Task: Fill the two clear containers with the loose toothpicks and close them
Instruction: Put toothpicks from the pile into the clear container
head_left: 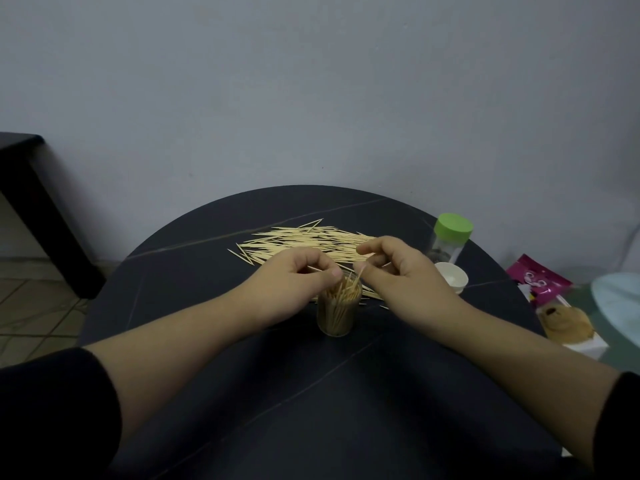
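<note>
near the middle of the dark round table stands an open clear container, upright and packed with toothpicks on end. the left hand hovers at its mouth, fingers curled, thumb and forefinger pinching a single toothpick. the right hand is just beside it, fingertips pinching a few toothpicks above the rim. a white lid lies to the right. beyond the hands the loose toothpicks are spread flat. far right stands a green-capped container, closed.
</note>
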